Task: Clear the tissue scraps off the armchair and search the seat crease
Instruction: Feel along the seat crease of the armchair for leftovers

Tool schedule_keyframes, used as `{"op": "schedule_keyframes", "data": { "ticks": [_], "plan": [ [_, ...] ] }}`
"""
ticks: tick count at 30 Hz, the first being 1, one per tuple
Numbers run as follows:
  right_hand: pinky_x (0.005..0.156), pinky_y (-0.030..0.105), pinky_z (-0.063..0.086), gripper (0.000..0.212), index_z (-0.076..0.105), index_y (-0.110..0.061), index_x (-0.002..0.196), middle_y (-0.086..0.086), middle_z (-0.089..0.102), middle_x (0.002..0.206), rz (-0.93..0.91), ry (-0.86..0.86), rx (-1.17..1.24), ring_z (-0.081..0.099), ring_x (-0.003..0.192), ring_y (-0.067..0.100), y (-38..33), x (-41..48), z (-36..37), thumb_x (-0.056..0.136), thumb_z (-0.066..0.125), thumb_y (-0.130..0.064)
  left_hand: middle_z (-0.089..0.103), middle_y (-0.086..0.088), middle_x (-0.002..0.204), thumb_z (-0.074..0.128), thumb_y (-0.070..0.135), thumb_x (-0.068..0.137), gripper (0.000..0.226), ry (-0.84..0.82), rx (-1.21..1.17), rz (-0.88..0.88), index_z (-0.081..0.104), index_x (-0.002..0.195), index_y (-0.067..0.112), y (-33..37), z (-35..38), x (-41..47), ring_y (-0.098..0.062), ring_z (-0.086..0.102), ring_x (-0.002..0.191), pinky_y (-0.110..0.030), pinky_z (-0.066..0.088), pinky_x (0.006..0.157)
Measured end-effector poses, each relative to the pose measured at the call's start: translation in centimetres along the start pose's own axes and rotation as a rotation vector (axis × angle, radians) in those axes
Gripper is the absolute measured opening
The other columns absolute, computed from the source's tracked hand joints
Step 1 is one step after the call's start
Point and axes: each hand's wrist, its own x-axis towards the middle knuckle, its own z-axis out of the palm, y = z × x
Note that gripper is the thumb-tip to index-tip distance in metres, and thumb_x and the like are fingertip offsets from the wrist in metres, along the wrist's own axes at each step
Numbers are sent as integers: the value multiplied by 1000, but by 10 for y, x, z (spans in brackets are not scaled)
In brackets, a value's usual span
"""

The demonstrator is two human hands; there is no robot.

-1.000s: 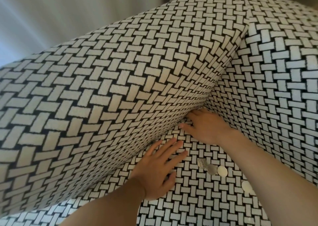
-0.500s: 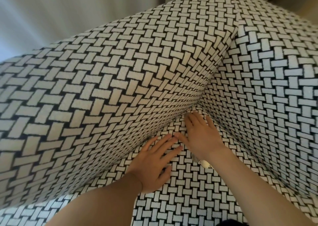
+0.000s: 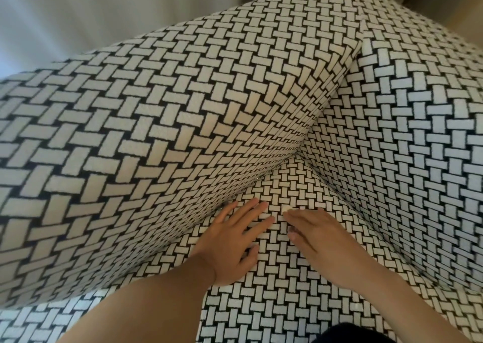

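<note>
Diagonally, the seat crease [image 3: 264, 183] is laid out from near left to far right, where the seat [image 3: 287, 290] of the armchair [image 3: 130, 133] meets its tall left panel. The left hand [image 3: 230, 243] is pressed flat on the seat just beside the crease, fingers straight, spread and aimed far-right. The right hand [image 3: 316, 230] is laid palm down close on its right, fingers stretched leftward, nothing gripped. Its index tip is set against a small pale piece [image 3: 286, 208], whose kind cannot be told. Black-and-white basketweave fabric is seen throughout, and a pale curtain [image 3: 78, 15] is hung beyond.
</note>
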Motion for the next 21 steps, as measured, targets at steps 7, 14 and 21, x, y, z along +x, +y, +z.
{"op": "schedule_keyframes", "data": {
  "ticks": [7, 14, 21],
  "plan": [
    [101, 11, 28, 45, 53, -24, 131, -17, 51, 120, -26, 166, 293, 39, 113, -6, -3, 5, -3, 94, 34, -42, 22, -1, 156, 36, 38, 89, 60, 14, 1, -1, 26, 147, 27, 1, -1, 0, -16, 13, 144, -43, 12, 111],
    [114, 31, 25, 44, 40, -12, 141, 3, 34, 150, -66, 217, 127, 33, 137, 19, -18, 74, -4, 101, 36, -27, 25, -2, 154, 40, 38, 87, 61, 14, 14, -5, 27, 146, 27, 2, -2, 1, -17, 17, 144, -42, 11, 112],
    [105, 28, 23, 56, 29, -21, 146, -6, 31, 152, 34, 185, -110, 30, 136, 12, -21, 84, 1, 98, 11, -43, 32, -3, 151, 40, 37, 85, 59, 34, 22, 6, 31, 142, 27, 1, -2, 2, -18, 20, 142, -43, 14, 111]
  ]
}}
